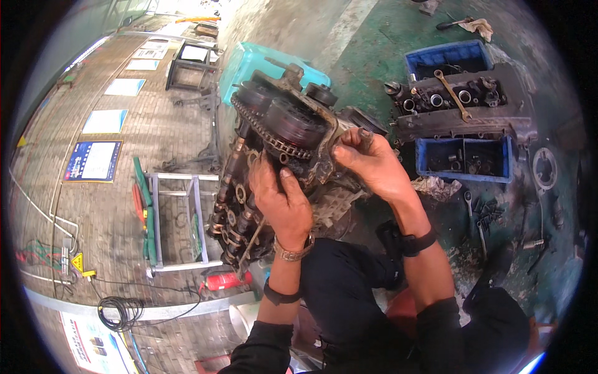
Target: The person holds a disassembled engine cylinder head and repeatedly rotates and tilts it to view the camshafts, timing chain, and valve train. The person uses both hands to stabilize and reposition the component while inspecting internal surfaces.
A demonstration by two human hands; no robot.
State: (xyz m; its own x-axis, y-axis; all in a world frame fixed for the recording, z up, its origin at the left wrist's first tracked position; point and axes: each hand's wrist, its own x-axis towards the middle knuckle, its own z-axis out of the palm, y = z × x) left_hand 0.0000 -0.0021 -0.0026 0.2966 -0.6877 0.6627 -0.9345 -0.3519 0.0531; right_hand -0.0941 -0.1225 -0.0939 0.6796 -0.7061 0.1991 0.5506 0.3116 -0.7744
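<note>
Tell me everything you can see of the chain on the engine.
The chain is dark, greasy-looking metal, made of many small linked plates. Its visible run curves along the left and lower edges of two dark, round wheels at one end of the engine, looking seated rather than hanging loose. The left hand is just below it; whether the fingertips touch it is unclear. The rest of its loop is hidden.

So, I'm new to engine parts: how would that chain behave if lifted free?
The chain would probably be floppy off the engine, since it is made of many short links. It looks metal, so it is likely heavy for its size. Its dark, grimy look suggests it may be slippery.
</note>
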